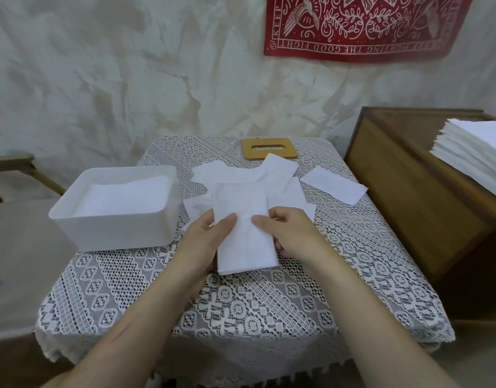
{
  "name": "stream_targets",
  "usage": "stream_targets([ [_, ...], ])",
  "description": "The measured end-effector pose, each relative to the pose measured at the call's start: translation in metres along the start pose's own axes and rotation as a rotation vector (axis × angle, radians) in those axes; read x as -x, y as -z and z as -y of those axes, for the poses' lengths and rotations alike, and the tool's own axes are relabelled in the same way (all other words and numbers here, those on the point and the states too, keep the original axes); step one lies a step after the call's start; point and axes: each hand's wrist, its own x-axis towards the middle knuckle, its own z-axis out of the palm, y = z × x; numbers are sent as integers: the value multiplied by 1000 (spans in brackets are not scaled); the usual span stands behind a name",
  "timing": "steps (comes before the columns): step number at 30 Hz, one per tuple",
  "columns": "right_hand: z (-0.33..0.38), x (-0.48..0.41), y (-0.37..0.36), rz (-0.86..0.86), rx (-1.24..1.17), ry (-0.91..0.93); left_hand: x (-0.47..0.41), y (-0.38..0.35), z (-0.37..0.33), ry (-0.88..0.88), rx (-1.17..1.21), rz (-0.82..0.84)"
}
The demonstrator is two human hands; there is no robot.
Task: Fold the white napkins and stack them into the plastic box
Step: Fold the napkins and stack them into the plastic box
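A folded white napkin [245,242] hangs just above the lace-covered table [269,303], held between both hands. My left hand [203,239] grips its left edge with the thumb on top. My right hand [288,233] pinches its right edge, thumb pressed on the front. Behind it lies a loose pile of unfolded white napkins [235,175]. The white plastic box [115,228] stands to the left, with folded napkins [123,197] stacked inside.
A single napkin [335,187] lies at the table's right side. A wooden lid with a slot [269,148] rests at the far edge. On the wooden cabinet [409,191] to the right sits a tall stack of napkins [476,155].
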Motion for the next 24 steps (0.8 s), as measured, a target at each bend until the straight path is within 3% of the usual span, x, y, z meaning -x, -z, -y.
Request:
stream_targets([
  [6,-3,-7,5,-47,4,6,-6,1,1,-19,-49,-45],
  [10,-15,-22,28,-262,366,13,-10,3,-2,-4,-32,-68],
  [14,-20,-34,47,-346,628,-56,-13,3,-3,-1,-40,-44],
  [24,-22,-54,47,-397,768,-46,-22,3,-3,0,-68,-39],
])
